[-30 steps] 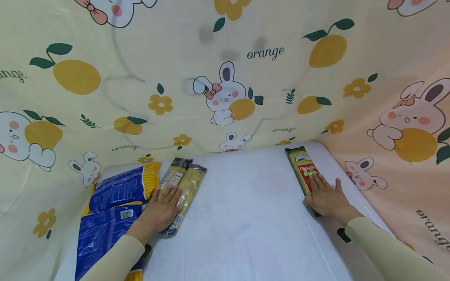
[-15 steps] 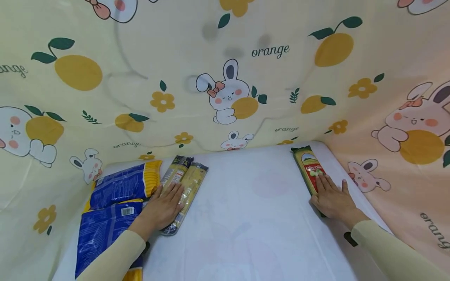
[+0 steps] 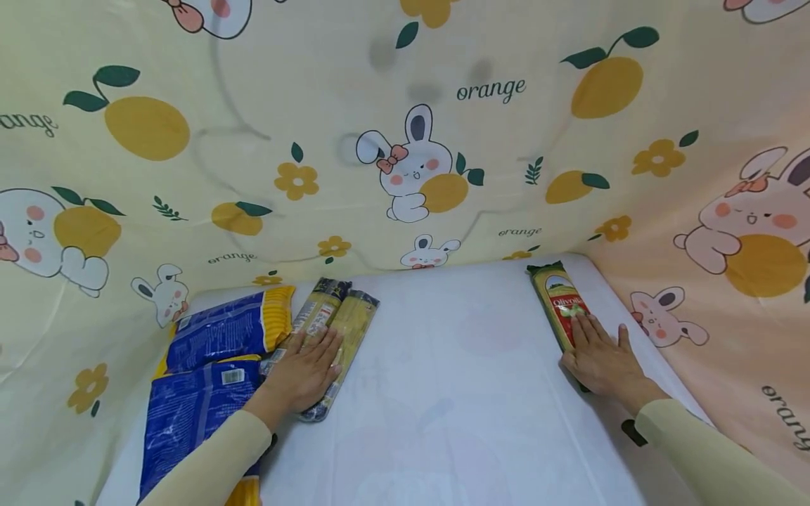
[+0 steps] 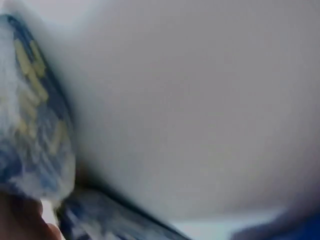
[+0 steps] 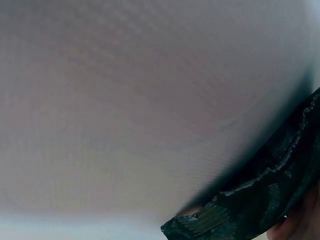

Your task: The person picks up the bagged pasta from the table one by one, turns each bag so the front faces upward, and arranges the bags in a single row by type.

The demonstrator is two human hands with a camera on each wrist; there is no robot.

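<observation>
My left hand (image 3: 304,372) lies with straight fingers across two long clear packs of spaghetti side by side, the left pack (image 3: 321,303) and the right pack (image 3: 356,325). The left wrist view catches the crinkled end of one spaghetti pack (image 4: 40,120), with a bit of hand below it. On the far right, my right hand (image 3: 600,358) rests flat on a long green packet (image 3: 555,289) with a red label, fingers extended and thumb spread. Its lower part is mostly under the palm. Close up, the right wrist view shows the dark green packet end (image 5: 245,200).
Two blue bags with yellow ends, the upper bag (image 3: 218,334) and the lower bag (image 3: 196,414), lie left of the spaghetti. A white-covered table (image 3: 443,379) spreads between the hands. Printed cloth (image 3: 354,84) rises behind and on both sides.
My left hand has slid slightly to the right across the spaghetti packs. The right hand stays on the green packet. The head view has shifted a little.
</observation>
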